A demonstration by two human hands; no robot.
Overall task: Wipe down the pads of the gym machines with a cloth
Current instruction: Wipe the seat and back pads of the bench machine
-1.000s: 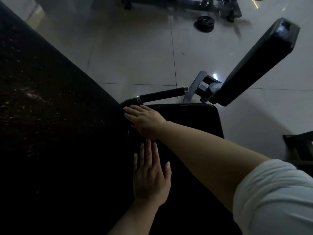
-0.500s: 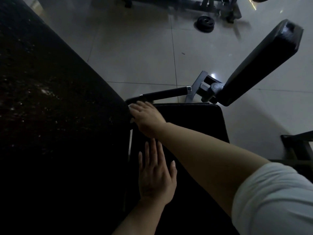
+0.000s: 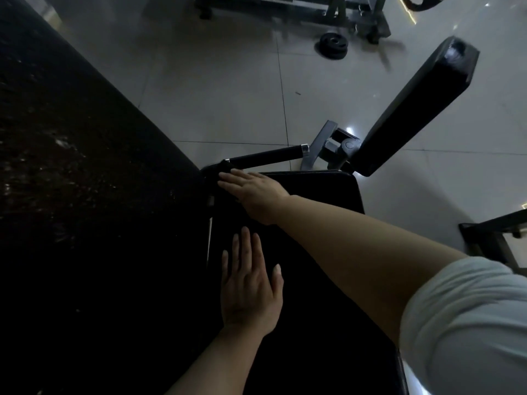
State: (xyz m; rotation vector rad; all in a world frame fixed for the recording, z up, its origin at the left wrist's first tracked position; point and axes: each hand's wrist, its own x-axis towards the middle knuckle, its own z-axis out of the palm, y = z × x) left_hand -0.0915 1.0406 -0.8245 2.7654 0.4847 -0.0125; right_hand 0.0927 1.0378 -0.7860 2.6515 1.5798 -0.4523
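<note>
Head view shows us looking down at our own arms over a dark seat pad (image 3: 328, 280). Nearest to us on the right is our white sleeve (image 3: 467, 323), rolled above the elbow, with the bare right forearm reaching forward and leftward across the pad. Our left hand (image 3: 248, 289) lies flat on the pad close to its left edge, palm down, fingers straight and slightly spread, pointing away from us; it grips nothing. Just beyond it our right hand (image 3: 253, 189) rests at the pad's far left corner, fingers straight and together, pointing left, also flat and holding nothing that we can see. The two hands are near each other but apart. We cannot make out a cloth under either hand; the pad is too dark to tell.

To the left of both hands rises a large black back pad (image 3: 71, 166), speckled with faint bright flecks, filling the left side of the view. A narrow pale gap runs between it and the seat pad.

Just past the right fingertips a black handle (image 3: 268, 156) with a metal ring at its end runs off to the right toward a grey bracket (image 3: 322, 143). From there a long black arm pad (image 3: 413, 109) tilts up and to the right.

Beyond lies a pale tiled floor (image 3: 214, 81). A weight plate (image 3: 332, 44) lies flat on it, near a grey machine frame (image 3: 342, 10) at the top edge.
</note>
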